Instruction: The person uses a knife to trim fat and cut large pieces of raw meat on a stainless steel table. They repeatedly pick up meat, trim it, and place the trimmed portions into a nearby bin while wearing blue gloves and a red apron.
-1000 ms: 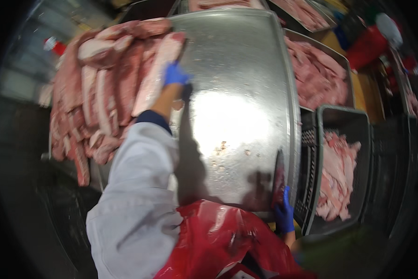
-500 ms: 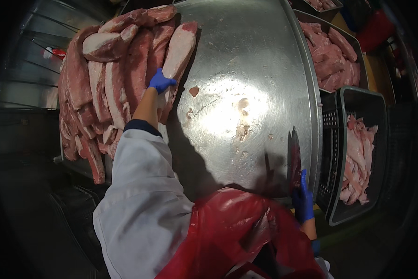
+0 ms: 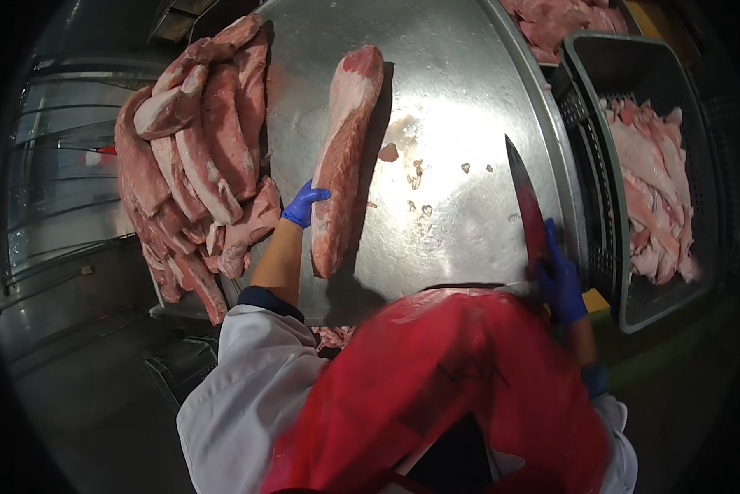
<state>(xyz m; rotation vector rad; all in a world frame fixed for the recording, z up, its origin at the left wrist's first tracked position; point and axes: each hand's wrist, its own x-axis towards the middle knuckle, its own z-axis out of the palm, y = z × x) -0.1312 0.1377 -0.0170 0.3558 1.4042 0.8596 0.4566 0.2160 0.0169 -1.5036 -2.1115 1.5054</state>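
Observation:
A long piece of pork loin (image 3: 343, 148), pale with fat at its far end and redder nearer me, lies lengthwise on the steel table (image 3: 444, 255). My left hand (image 3: 306, 204), in a blue glove, grips its left side near the close end, thumb over the top. At the table's right side my gloved right hand (image 3: 561, 284) is closed round the handle of a long knife (image 3: 525, 189). The blade points away from me, and the fingers hide most of the handle. Small meat scraps (image 3: 417, 173) lie right of the loin.
A heap of long meat pieces (image 3: 168, 165) covers the table's left side. Beyond the right rim stands a grey crate (image 3: 625, 305) with pale trimmings (image 3: 654, 189). More meat (image 3: 563, 20) fills a container at the far right. A dark crate (image 3: 176, 362) sits low on the left.
My left hand has pulled the loin off the heap, rightward and toward the table's middle. The knife stays in my right hand. My view has shifted, so the crate shows higher.

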